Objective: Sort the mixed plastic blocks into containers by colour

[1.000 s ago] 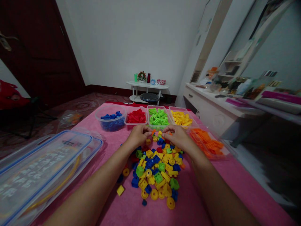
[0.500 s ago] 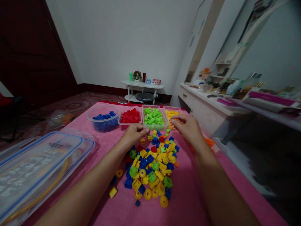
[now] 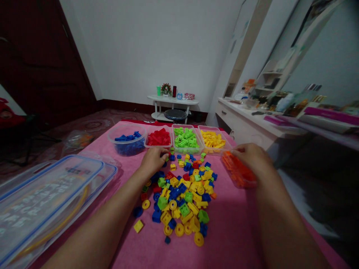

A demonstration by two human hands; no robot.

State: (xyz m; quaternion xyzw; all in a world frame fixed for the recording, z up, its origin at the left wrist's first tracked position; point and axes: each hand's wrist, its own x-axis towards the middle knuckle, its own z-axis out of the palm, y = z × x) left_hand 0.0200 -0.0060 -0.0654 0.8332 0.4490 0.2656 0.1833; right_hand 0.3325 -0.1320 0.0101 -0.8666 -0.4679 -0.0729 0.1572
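Note:
A loose heap of building blocks [image 3: 179,194] in yellow, blue, green and red lies in front of me, with round wheel-like pieces among them. My left hand [image 3: 154,160] is at the heap's far left edge, fingertips drawn together near small blocks; what they hold, if anything, is hidden. My right hand [image 3: 252,158] reaches over the clear tray of orange blocks [image 3: 237,170], thumb and fingers closed at its far rim; I cannot make out what is in them. Behind the heap stand tubs of blue blocks [image 3: 127,144], red blocks [image 3: 159,137], green blocks [image 3: 185,139] and yellow blocks [image 3: 212,140].
A clear lidded box with a blue rim [image 3: 56,194] lies on the pink cloth [image 3: 224,239] at left. To the right is a white dresser [image 3: 246,119] crowded with bottles. A small white table [image 3: 168,101] and a round black stool [image 3: 175,114] stand by the wall.
My right hand has moved right, from in front of the yellow tub to above the orange tray, uncovering the yellow blocks. My left hand has shifted slightly left. The view has turned a little.

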